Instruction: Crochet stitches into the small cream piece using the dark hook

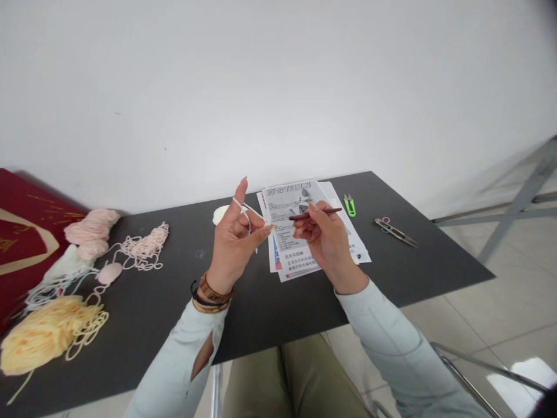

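My left hand [235, 244] is raised above the dark table, index finger pointing up with white yarn [242, 210] looped around it. Its thumb and another finger pinch a small bit of pale yarn work at their tips. To the right, my right hand [324, 238] grips a dark reddish-brown crochet hook [315, 214] between thumb and fingers, its tip pointing left toward the pinched yarn. A small gap lies between the two hands. Behind the left hand sits a white yarn ball [220, 215], partly covered. Printed sheets [300, 255] lie beneath the right hand.
Pink yarn [91, 229], tangled pale pink yarn [145, 248] and yellow yarn [50, 334] lie at the left beside a red bag [17, 232]. Green thread snips [350, 206] and scissors [395, 232] rest on the right of the black table [418, 273], against a white wall.
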Demonstrator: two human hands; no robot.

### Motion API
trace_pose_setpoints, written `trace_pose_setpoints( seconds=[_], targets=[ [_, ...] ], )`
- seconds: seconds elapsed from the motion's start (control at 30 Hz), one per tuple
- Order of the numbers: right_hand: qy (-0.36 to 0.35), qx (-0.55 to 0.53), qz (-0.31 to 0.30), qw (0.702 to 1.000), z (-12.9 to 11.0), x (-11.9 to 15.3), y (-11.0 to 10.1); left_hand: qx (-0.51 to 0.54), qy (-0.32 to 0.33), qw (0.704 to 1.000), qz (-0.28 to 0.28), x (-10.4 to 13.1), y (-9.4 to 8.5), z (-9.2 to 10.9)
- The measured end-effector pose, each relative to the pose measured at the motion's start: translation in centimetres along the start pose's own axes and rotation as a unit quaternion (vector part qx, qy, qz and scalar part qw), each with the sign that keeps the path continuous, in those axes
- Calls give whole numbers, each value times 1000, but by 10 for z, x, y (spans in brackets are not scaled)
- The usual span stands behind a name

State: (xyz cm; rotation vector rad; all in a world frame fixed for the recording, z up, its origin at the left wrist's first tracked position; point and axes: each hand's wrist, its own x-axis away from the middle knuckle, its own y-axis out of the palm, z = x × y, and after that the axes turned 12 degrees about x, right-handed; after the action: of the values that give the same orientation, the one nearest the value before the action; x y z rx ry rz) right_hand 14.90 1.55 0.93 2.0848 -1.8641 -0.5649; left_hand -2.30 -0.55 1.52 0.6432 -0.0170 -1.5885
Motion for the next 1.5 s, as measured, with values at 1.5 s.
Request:
trace_pose_setpoints(
  seconds=[1.5],
  targets=[
    [-284,208,42,935,13,25,8,-104,105,988,47,2,5,-8]
  ],
)
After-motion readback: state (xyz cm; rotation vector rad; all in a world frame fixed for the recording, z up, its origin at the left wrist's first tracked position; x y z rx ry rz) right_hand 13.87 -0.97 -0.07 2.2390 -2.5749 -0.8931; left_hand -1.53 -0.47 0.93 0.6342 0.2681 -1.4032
